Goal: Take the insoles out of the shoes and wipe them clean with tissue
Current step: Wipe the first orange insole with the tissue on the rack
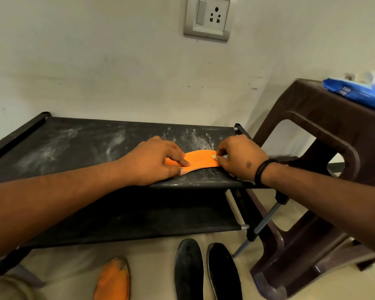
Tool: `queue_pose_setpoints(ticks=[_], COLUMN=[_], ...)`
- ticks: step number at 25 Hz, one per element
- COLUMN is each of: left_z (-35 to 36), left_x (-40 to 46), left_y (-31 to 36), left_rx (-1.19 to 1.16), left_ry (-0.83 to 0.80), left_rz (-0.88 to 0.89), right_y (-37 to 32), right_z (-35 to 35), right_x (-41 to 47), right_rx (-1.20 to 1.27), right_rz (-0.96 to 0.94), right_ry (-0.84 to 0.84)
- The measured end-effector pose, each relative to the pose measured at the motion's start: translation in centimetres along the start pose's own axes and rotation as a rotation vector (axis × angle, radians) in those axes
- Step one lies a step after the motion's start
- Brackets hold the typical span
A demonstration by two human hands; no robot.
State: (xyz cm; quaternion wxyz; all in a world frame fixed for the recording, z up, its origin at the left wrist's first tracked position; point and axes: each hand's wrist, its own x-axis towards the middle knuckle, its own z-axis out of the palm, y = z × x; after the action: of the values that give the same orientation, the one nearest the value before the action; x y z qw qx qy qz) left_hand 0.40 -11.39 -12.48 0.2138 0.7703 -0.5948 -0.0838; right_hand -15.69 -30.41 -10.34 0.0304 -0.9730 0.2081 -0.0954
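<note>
Dusty black fabric shoe rack against the wall serves as my work surface. Orange insole lies flat on its top shelf, near right. My left hand presses fingertips on it, presumably to pin it. My right hand pinches a small pale scrap at its far-right end, likely tissue. Wipes pack waits on the brown stool; three more insoles lie on the floor.
</note>
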Motion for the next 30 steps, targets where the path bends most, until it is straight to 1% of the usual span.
queue_pose_setpoints(ticks=[2, 5, 7, 10, 12, 14, 16, 18, 20, 23, 25, 26, 28, 30], left_z=[0.0, 0.0, 0.0, -0.1, 0.0, 0.0, 0.0, -0.1, -0.1, 0.0, 0.0, 0.0, 0.0, -0.1], left_x=[0.0, 0.0, 0.0, 0.1, 0.1, 0.1, 0.1, 0.0, 0.0, -0.1, -0.1, -0.1, 0.0, 0.0], left_y=[-0.1, -0.2, -0.2, -0.1, -0.1, -0.1, -0.1, -0.1, -0.1, -0.1, -0.2, -0.1, 0.0, 0.1], left_rx=[0.010, 0.033, 0.046, 0.038, 0.036, 0.034, 0.035, 0.037, 0.042, 0.038, 0.029, 0.022, 0.002, -0.010], left_ry=[-0.009, -0.016, -0.012, 0.000, 0.003, 0.004, 0.003, -0.004, -0.007, 0.002, 0.008, 0.012, 0.022, 0.029], left_rz=[0.006, 0.026, 0.030, 0.023, 0.019, 0.019, 0.018, 0.011, 0.013, 0.033, 0.035, 0.033, 0.027, 0.020], right_y=[-1.5, -3.1, -3.0, -1.3, 0.0, 0.6, 0.5, -0.5, -2.1, -4.4, -4.2, -3.7, -2.1, -0.8], right_z=[0.6, 0.7, 0.6, 0.5, 0.3, 0.3, 0.5, 0.7, 0.9, 0.7, 0.4, 0.1, -0.3, -0.2], right_x=[-0.4, -0.9, -0.8, -0.1, 0.5, 1.2, 1.7, 1.6, 0.8, -0.9, -1.1, -0.7, 0.2, 1.2], right_rx=[0.058, 0.186, 0.187, 0.000, -0.135, -0.161, -0.048, 0.080, 0.166, 0.231, 0.143, 0.067, -0.080, -0.105], right_rz=[-0.066, -0.177, -0.211, -0.154, -0.046, 0.064, 0.120, 0.118, 0.046, -0.127, -0.177, -0.164, -0.067, 0.052], right_ry=[0.015, -0.039, -0.043, -0.018, -0.014, -0.021, -0.022, -0.008, -0.016, -0.094, -0.116, -0.108, -0.086, -0.058])
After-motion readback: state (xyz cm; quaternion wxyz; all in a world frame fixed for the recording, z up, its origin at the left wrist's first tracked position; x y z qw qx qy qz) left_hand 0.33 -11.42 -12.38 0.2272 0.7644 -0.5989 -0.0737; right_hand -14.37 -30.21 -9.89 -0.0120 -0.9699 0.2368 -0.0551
